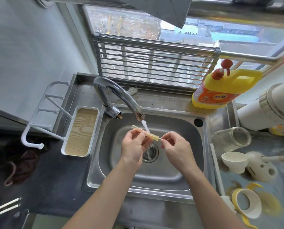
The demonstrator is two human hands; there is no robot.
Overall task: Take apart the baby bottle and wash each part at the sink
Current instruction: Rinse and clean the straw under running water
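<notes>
Over the steel sink (176,179), my left hand (133,146) pinches a yellowish bottle straw (152,135) near its middle. Water from the chrome tap (119,95) runs onto the straw. My right hand (176,146) pinches something thin and white at the straw's right end; I cannot tell what it is. On the counter to the right lie the clear bottle body (232,138) on its side, a white cap (234,161), a white sponge brush head (260,167) and the yellow-handled collar ring (247,205).
A yellow dish soap bottle (220,90) with a red pump stands behind the sink at right. A white rack with a wood-grain tray (81,131) sits left of the sink. A dark cloth (22,166) lies on the left counter. A roll-up metal rack (154,61) stands against the window.
</notes>
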